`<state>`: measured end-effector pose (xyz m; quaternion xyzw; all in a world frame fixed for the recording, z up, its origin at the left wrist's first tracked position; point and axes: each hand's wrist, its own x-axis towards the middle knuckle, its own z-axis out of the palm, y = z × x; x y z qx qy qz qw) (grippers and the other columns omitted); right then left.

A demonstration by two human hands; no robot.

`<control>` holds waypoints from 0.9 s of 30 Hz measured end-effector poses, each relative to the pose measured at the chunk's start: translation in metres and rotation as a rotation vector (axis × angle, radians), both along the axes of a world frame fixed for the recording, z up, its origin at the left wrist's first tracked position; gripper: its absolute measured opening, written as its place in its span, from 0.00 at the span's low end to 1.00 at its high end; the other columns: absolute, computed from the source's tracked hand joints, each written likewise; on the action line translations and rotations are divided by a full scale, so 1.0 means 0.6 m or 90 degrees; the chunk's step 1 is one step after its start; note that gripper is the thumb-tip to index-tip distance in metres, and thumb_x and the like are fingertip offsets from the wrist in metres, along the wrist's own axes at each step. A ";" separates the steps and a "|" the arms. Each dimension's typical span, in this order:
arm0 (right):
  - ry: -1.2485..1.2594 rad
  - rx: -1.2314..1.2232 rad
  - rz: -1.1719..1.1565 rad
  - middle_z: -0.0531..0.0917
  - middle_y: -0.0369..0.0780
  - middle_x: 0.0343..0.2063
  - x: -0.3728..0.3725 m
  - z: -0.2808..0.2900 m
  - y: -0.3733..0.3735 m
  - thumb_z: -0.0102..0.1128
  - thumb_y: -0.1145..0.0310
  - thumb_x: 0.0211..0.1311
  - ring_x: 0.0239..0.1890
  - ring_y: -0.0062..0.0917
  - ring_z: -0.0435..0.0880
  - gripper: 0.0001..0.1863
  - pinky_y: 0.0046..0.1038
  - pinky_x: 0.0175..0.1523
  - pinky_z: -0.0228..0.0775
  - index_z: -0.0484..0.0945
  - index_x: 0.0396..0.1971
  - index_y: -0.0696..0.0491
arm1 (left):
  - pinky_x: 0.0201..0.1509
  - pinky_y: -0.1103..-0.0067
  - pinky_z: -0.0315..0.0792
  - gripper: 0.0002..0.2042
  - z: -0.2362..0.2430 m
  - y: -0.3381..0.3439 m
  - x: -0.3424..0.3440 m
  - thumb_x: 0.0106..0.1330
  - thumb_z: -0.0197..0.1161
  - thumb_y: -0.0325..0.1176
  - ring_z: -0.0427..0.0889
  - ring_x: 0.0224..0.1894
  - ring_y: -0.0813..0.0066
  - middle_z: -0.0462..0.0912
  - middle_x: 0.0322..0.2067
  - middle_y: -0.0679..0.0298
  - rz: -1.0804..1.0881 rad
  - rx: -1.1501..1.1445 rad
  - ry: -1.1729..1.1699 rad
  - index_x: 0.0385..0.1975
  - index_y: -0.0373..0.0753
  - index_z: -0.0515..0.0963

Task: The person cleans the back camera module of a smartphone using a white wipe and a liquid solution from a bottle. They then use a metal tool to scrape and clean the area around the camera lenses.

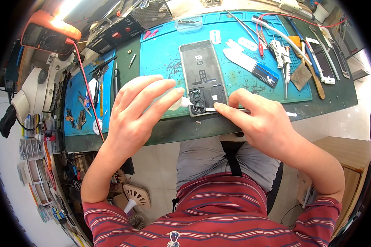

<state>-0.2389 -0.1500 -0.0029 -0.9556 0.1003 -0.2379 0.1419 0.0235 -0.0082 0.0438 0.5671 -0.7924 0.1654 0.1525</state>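
A dark phone back panel [212, 68] lies on the blue mat, its camera section at the near left corner. My left hand [138, 109] is closed around a small translucent squeeze bottle [175, 102]. The bottle's white nozzle [186, 102] points at the camera section [197, 101], touching or just above it. My right hand [255, 117] has its index finger stretched to the panel's near edge and grips a thin, pale-ended stick [290, 114]. The stick's inner end lies beside the camera section; the fingers cover its middle.
The blue mat [160, 57] covers much of the bench. Tweezers [241, 25], a brush [276, 31], a blue-and-white card [264, 75] and a wooden-handled scraper [301, 77] lie at the right. An orange multimeter [49, 35] and a black screwdriver [116, 80] are at the left.
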 end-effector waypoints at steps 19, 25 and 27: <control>0.013 0.012 -0.005 0.80 0.37 0.39 -0.001 0.002 0.002 0.66 0.80 0.52 0.35 0.29 0.86 0.25 0.32 0.38 0.82 0.88 0.54 0.52 | 0.65 0.65 0.76 0.23 -0.010 -0.013 0.001 0.59 0.69 0.23 0.83 0.61 0.60 0.86 0.56 0.61 -0.020 0.008 0.021 0.58 0.40 0.84; 0.007 0.017 -0.003 0.80 0.37 0.39 -0.001 0.003 0.003 0.66 0.81 0.51 0.35 0.30 0.86 0.25 0.32 0.37 0.82 0.88 0.53 0.52 | 0.74 0.67 0.71 0.27 -0.041 -0.014 0.029 0.76 0.62 0.21 0.78 0.68 0.64 0.81 0.64 0.53 0.058 0.053 0.538 0.74 0.35 0.66; 0.011 0.017 -0.003 0.80 0.37 0.39 -0.001 0.003 0.002 0.66 0.81 0.51 0.35 0.30 0.86 0.26 0.32 0.37 0.82 0.88 0.53 0.52 | 0.74 0.68 0.71 0.26 -0.048 -0.030 0.042 0.77 0.62 0.22 0.78 0.68 0.64 0.81 0.64 0.54 0.063 0.068 0.678 0.73 0.35 0.67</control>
